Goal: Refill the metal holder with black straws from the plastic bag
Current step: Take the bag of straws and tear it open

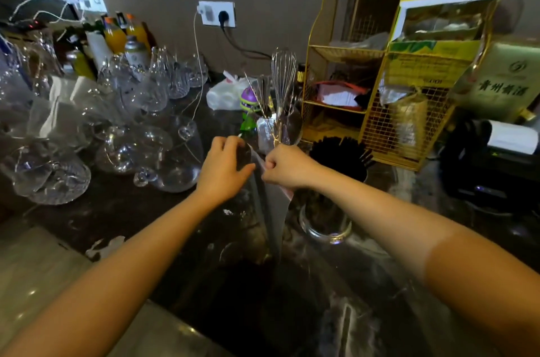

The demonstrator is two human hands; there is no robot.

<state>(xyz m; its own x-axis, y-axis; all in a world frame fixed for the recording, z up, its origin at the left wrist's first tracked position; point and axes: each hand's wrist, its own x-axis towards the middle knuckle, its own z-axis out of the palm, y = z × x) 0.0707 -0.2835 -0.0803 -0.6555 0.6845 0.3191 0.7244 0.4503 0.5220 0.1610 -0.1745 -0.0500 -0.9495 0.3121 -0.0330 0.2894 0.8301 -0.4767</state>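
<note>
We have both hands on the plastic bag (271,204), which hangs long and clear down toward the dark counter (140,210); our left hand (223,169) wraps the top of it with fingers curled closed around the plastic, and our right hand (287,166) is clenched into a fist on the upper edge just beside the left, the two almost touching; we judge this pinch-and-pull hold is meant to tear or spread the mouth of the bag so the black straws can come out, though how many straws lie inside is hard to tell through the blur. The metal holder (340,161) stands just to the right of our right hand, at the foot of the yellow wire rack (377,111), and black straws (336,147) already fan out of its top, so it sits close enough for a short carry once the bag is open; a glass jar (325,225) stands nearer us, below the right forearm. Behind our hands a whisk (283,79) and other utensils rise from a cup. The counter is dark stone, streaked and wet-looking; to the left it is crowded with clear glasses (122,134) and bottles (125,35); a wall socket (216,13) with a plugged cable sits on the grey wall behind, and the light is dim.
</note>
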